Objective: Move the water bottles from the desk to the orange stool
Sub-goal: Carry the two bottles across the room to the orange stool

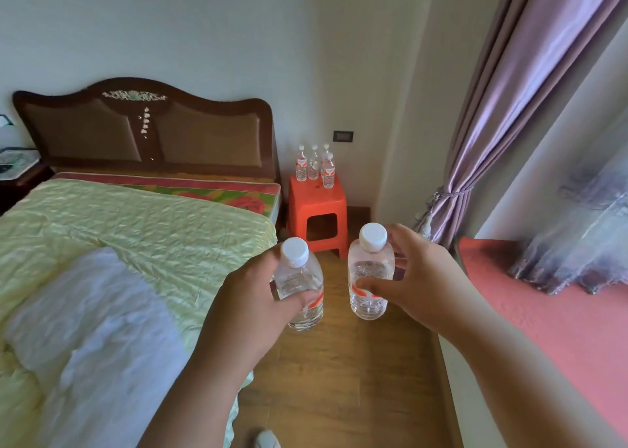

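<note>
Two hands reach forward in the lower centre of the frame, each wrapped around a small clear water bottle held upright above the floor. The left hand (253,289) grips the left bottle (300,289) around its middle, thumb across the red-and-white label, white cap showing above the fingers. The right hand (413,277) holds the right bottle (370,274) the same way, thumb across the label at the front and fingers curled round the far side. The two bottles are near each other but apart.

Beneath them runs a strip of wooden plank floor (343,379), a narrow aisle from the bottom of the frame toward the centre. At its far end, just above the held bottles in the frame, stands the orange stool (317,202), a square plastic one set in the corner of the room. Four more bottles (316,165) with white caps stand clustered upright on its top.

The left half of the frame is filled by a bed (136,230) with a crinkled pale yellow cover, a white folded quilt (102,328) at lower left, and a dark carved wooden headboard (142,131) against a white wall. A dark wall socket (343,136) sits above the stool. On the right, a pink-covered window ledge (543,311) runs along the edge, with a tied-back lilac curtain (503,107) hanging above it. The desk is out of view.
</note>
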The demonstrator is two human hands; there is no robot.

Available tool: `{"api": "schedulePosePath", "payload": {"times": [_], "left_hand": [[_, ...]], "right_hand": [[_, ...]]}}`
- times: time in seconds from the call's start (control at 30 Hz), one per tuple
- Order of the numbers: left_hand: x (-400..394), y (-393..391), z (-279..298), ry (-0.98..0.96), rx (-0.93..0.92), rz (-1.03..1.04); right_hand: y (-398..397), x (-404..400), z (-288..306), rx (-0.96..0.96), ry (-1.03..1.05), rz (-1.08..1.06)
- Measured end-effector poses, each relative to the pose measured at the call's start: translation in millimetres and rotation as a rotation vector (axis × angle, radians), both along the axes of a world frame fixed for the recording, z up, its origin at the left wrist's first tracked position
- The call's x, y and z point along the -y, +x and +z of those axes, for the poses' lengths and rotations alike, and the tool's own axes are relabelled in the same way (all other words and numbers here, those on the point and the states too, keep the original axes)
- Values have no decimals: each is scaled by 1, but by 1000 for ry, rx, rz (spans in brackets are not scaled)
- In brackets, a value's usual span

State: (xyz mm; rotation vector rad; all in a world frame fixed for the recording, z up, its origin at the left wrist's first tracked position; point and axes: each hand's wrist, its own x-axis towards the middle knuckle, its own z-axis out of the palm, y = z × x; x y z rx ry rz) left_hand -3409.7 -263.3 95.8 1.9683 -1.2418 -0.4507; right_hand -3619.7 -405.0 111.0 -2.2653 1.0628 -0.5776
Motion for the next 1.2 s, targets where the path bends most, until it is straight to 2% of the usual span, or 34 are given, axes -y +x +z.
{"api": "schedulePosePath", "payload": {"times": [0.27, 0.5, 0.9, 1.2], "left_hand": [[75, 84, -5, 2, -19, -84], [128, 169, 6, -18, 62, -144], [172, 261, -10, 1, 18, -88], [238, 307, -24, 50, 51, -16]], "right_hand": [[77, 57, -1, -47, -9, -93], [152, 88, 4, -11, -18, -179], [255, 142, -6, -52, 6, -127], [304, 233, -24, -22, 67, -71]]}}
